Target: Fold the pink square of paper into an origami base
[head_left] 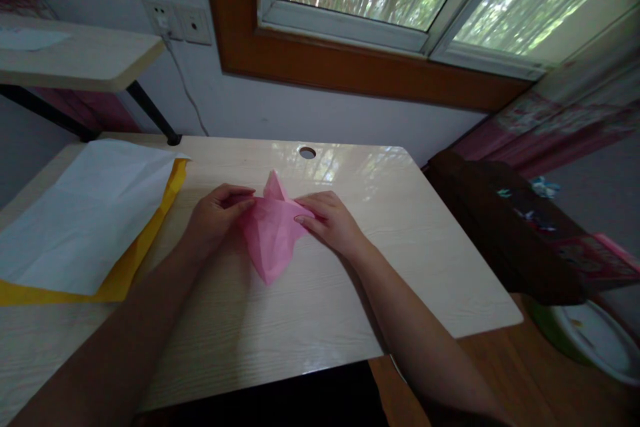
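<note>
A folded piece of pink paper [271, 233] is held up between my two hands over the middle of the desk. One point of it sticks up at the top, and a wider point hangs down toward me. My left hand [217, 213] pinches its left edge between thumb and fingers. On the other side, my right hand [330, 220] grips the right corner, thumb in front and fingers behind. Creases run across the front of the paper. Its back is hidden from me.
White sheets [95, 207] lie over yellow paper [145, 247] on the desk's left. A raised shelf [115, 63] stands behind them. The pale desk [415, 267] has a round cable hole [307, 153] near the wall. Dark brown furniture [480, 213] is off its right edge.
</note>
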`<state>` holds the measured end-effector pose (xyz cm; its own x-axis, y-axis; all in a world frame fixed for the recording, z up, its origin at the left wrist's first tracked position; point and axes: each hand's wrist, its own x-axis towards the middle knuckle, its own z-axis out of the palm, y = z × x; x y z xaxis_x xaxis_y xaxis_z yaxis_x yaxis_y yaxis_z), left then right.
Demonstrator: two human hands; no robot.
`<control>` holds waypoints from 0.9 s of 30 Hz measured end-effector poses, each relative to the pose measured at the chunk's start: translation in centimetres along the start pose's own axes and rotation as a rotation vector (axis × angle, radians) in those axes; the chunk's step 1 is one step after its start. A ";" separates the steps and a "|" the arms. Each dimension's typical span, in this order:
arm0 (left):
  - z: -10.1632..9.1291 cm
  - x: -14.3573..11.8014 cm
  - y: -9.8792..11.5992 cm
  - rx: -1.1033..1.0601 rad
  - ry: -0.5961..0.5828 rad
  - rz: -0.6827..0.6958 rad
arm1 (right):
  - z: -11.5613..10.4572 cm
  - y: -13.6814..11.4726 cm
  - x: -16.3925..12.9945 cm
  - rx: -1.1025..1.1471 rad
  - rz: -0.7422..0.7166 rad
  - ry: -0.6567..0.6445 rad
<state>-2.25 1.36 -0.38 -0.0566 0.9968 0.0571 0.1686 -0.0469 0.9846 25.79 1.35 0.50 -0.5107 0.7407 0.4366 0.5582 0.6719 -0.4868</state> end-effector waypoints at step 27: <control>1.4 -1.1 0.7 0.079 -0.020 0.192 | 1.3 -2.0 0.0 -0.136 -0.127 0.288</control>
<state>-0.69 0.31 0.00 0.0029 0.9711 0.2385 0.2511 -0.2315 0.9399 23.78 0.01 0.49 -0.3873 0.6089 0.6923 0.5937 0.7392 -0.3180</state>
